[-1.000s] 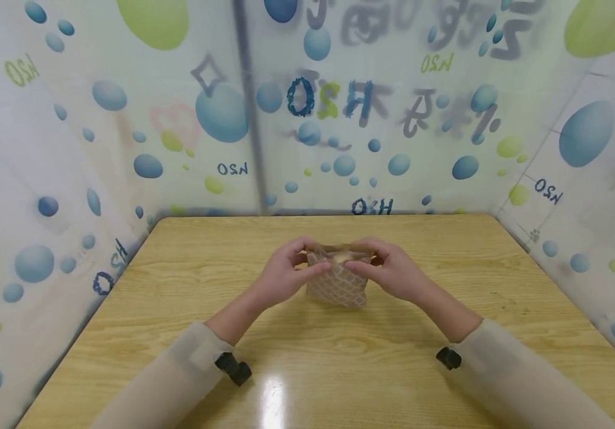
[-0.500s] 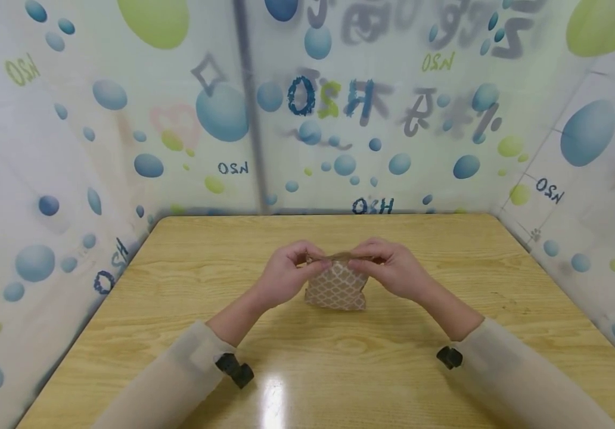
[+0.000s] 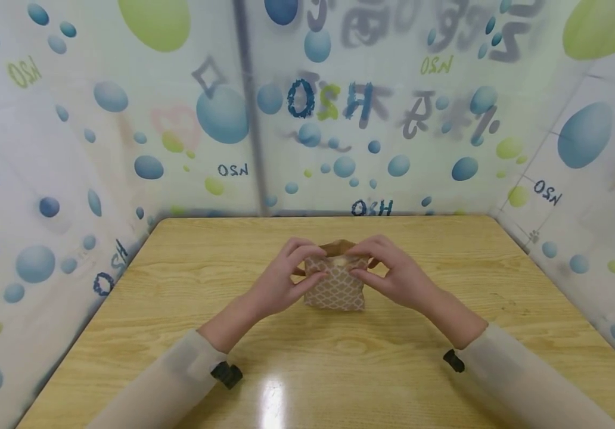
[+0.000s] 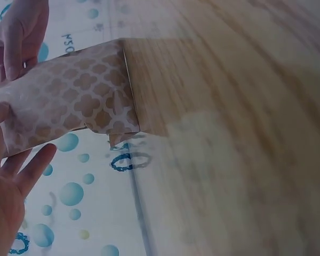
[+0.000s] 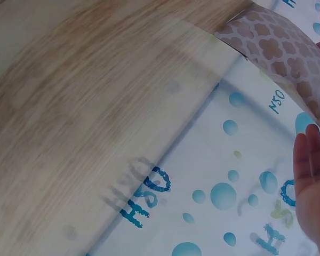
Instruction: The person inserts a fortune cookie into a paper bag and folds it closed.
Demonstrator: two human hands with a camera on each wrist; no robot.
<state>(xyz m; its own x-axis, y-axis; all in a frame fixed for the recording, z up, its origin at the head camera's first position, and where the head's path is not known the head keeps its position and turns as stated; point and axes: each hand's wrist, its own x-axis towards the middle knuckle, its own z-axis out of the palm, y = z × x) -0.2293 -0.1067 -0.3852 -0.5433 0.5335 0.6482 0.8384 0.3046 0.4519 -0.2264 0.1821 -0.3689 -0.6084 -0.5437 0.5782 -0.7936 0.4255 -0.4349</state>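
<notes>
A small brown paper bag point(image 3: 334, 293) with a white lattice print stands upright on the table, its mouth gaping at the top. Something pale point(image 3: 342, 260) shows just inside the mouth. My left hand point(image 3: 279, 279) pinches the left side of the bag's rim, thumb on the near face and fingers at the top. The right hand point(image 3: 403, 279) pinches the opposite side the same way. In the left wrist view the patterned bag point(image 4: 88, 96) lies between both hands. The right wrist view catches the bag's lower corner and part of my right hand point(image 5: 313, 186).
The wooden table point(image 3: 334, 369) has a glossy light reflection near its front edge. A white curtain point(image 3: 307, 167) printed with blue and green drops surrounds the back and sides. Black straps point(image 3: 227, 374) sit at both sleeve cuffs.
Half a second ago the hands pressed the bag's mouth flat along its top. The mouth now gapes again, with the thumbs lower on the near face and the back rim raised behind.
</notes>
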